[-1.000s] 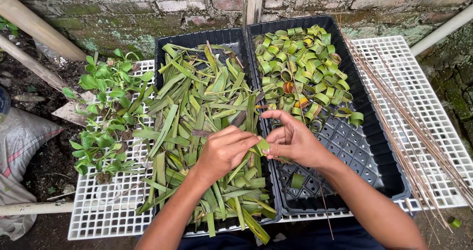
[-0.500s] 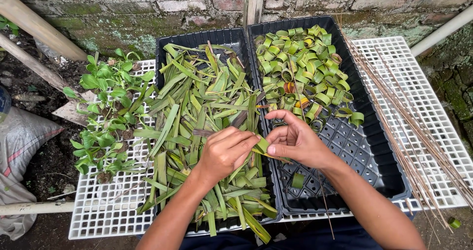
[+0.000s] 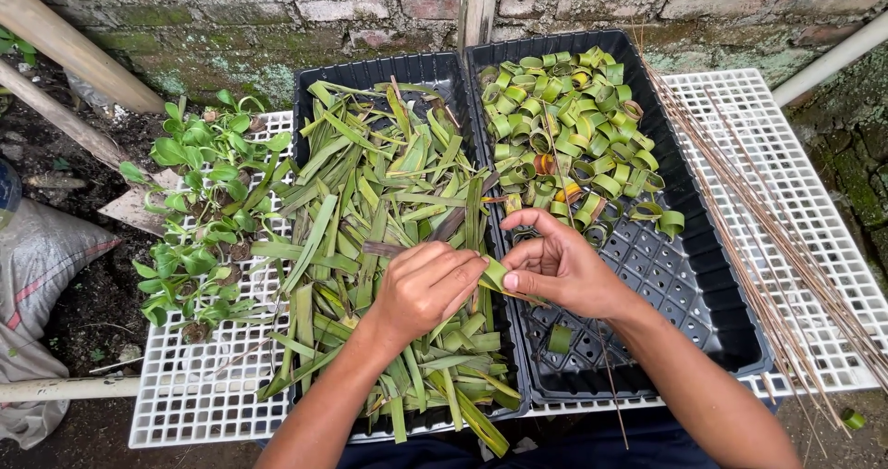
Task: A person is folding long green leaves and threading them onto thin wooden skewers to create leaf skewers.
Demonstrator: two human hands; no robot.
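Fingers of my left hand (image 3: pixel 421 289) and my right hand (image 3: pixel 560 265) meet on one green leaf strip (image 3: pixel 496 273), both pinched narrow on it, the strip curled between thumb and fingertips right above the shared wall of the two trays. My guess is the curl could spring open if either pinch eases, since the strip looks stiff and short. If it drops, it could fall under my left palm into the loose cut leaves (image 3: pixel 388 219) filling the left black tray (image 3: pixel 314 90) and be lost among them.

Beyond my right knuckles lie the finished leaf rings (image 3: pixel 573 127), heaped at the far end of the right black tray (image 3: pixel 712 275); beneath and outward of my right wrist that tray's gridded floor is bare but for one stray ring (image 3: pixel 560 338). That is my open room. Farther out from my right forearm, thin brown sticks (image 3: pixel 786 247) lie across the white grid rack (image 3: pixel 795 136), near enough that a wide elbow swing could sweep them. Out past my left hand stand small green seedlings (image 3: pixel 199 210).
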